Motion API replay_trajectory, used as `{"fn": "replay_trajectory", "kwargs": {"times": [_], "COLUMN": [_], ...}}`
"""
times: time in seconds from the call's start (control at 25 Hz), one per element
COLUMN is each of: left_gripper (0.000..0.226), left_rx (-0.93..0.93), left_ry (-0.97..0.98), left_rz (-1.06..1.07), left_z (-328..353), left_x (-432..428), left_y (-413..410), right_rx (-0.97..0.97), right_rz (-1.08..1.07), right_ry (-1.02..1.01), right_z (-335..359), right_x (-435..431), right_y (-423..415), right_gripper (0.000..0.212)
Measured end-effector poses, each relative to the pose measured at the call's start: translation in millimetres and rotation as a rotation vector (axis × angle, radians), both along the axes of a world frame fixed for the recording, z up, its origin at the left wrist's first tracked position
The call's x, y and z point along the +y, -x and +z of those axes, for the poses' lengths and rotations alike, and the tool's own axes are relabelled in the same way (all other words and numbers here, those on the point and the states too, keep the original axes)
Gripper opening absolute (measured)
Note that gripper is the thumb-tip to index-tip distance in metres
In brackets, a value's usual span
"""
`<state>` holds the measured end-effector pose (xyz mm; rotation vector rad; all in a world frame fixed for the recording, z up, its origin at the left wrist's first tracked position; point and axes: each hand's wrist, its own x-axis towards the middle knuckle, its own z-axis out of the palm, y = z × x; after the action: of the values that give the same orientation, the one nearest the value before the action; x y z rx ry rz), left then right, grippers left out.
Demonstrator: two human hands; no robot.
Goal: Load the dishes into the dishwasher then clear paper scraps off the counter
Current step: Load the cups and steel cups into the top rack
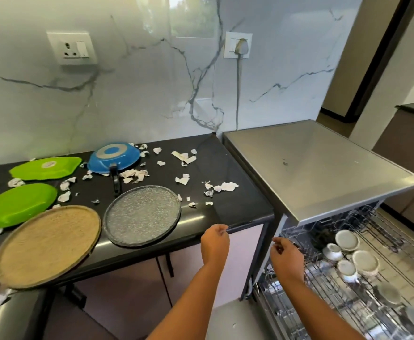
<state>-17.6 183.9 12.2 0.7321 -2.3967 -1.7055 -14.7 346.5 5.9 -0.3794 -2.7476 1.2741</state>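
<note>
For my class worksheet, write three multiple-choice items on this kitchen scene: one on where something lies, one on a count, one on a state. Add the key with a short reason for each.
1. Where is the blue frying pan?
A. on the floor
B. on the black counter
C. on a stove

2. How many green plates are on the counter?
A. one
B. two
C. four

3. How is the dishwasher rack?
A. pushed in
B. pulled out, bare
C. pulled out, holding white cups

Key:
1 B, it lies upside down among paper scraps.
2 B, both lie at the counter's left.
3 C, upturned cups stand in the extended rack.
</note>
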Motion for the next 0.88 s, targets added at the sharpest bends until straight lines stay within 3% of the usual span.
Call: {"fn": "replay_trajectory", "kwargs": {"times": [0.28,0.56,0.76,0.88], "left_gripper": [0.016,0.02,0.031,0.052], "left_rx": [-0.044,-0.071,-0.219,-0.356], "left_ry": [-0.011,0.042,0.04,0.078], "left_rz": [-0.157,-0.377,-0.42,-0.463], "left_z": [-30,-39,-68,-90], "left_x": [52,154,233,292], "left_y": [16,31,44,45], "right_rx": [0.01,-0.06,-0.133,-0.157], "right_rz": [-0.123,-0.342,-0.474,-0.547], "right_ry": [-0.019,-0.012,0.003,0.03], "right_z": [3,-19,-46,-65], "right_x": [42,158,250,315], "right_y": [-15,-22,-24,-25], "right_gripper": [0.022,0.022,0.024,0.024]}}
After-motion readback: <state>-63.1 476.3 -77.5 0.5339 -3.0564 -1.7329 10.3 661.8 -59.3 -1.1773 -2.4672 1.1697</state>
